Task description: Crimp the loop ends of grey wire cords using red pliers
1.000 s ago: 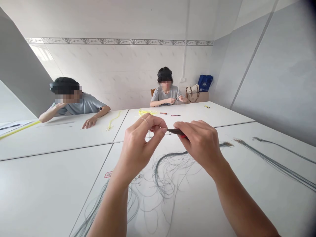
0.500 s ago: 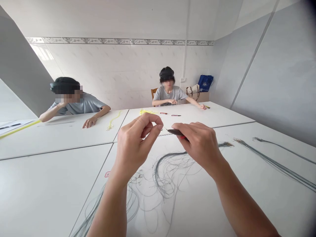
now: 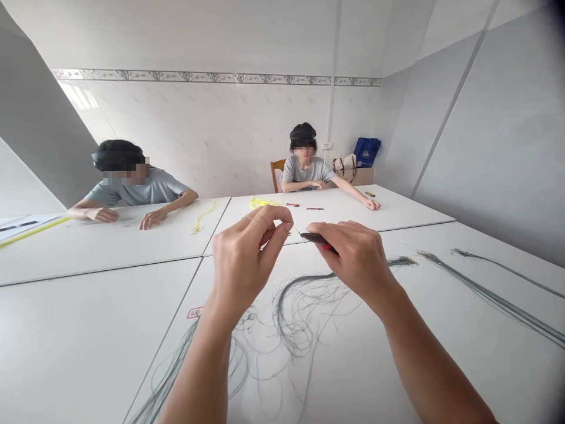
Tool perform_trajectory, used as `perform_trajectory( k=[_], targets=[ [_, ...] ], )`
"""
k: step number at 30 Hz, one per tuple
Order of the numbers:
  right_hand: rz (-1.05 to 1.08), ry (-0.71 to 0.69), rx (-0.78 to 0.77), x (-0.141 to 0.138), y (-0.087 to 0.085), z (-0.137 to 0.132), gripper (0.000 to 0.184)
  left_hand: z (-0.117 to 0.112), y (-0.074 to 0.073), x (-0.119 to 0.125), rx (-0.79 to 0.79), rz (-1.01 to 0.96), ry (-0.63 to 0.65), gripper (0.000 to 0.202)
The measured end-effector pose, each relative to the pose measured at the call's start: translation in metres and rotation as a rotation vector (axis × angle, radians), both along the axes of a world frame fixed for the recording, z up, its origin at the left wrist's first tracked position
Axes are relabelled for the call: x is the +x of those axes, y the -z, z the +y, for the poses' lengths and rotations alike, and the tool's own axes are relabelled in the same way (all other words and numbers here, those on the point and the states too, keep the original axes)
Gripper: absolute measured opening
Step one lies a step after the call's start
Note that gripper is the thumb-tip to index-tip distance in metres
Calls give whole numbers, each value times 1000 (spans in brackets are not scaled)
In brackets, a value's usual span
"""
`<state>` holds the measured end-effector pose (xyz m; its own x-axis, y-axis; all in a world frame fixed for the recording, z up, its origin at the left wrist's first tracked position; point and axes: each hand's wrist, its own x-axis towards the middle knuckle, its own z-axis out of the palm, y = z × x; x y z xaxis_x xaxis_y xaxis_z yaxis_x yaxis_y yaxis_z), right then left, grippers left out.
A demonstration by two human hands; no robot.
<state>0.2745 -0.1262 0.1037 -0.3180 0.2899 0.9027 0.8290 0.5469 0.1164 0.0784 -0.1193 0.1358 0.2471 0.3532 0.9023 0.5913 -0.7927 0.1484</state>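
My left hand (image 3: 243, 265) is raised above the white table (image 3: 83, 330), its thumb and fingertips pinched on a thin pale thread (image 3: 296, 230). A fine loop circles one of its fingers. My right hand (image 3: 355, 259) grips a small dark tool with a red part (image 3: 315, 238), whose tip points at the thread. Below both hands lies a loose tangle of thin grey-green cords (image 3: 300, 318). The hands touch neither each other nor the tangle.
Long grey-green cord bundles (image 3: 489, 294) lie on the table at right. On the far table are yellow cords (image 3: 262, 204) and small red-and-black tools (image 3: 314, 208). Two seated co-workers (image 3: 132, 185) (image 3: 304, 171) have their hands on the tables.
My hands have barely moved, with the left turned slightly. The left co-worker's hand has dropped from the face to the table. The far co-worker's arm has reached further right.
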Motion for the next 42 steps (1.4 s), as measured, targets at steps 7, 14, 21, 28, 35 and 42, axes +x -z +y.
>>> perform_trajectory(
  k=[7, 14, 21, 28, 35, 42],
  targets=[
    [295, -301, -446, -1, 0, -2, 15, 2, -3, -2, -68, 24, 53, 10],
    [766, -938, -1066, 6, -3, 5, 25, 8, -3, -6, -210, 69, 43, 9],
    [1080, -1046, -1026, 25, -16, 8, 29, 21, -3, -17, -308, 120, -72, 13],
    [1346, -810, -607, 121, -19, 23, 17, 27, 0, -28, -476, 277, -121, 15],
    [1872, -615, -798, 170, 44, 59, 7, 43, 9, -30, -735, 511, -77, 17],
    [1934, -398, -994, 189, 120, 48, 23, 72, 38, -18, -1037, 671, 25, 7]
  ],
)
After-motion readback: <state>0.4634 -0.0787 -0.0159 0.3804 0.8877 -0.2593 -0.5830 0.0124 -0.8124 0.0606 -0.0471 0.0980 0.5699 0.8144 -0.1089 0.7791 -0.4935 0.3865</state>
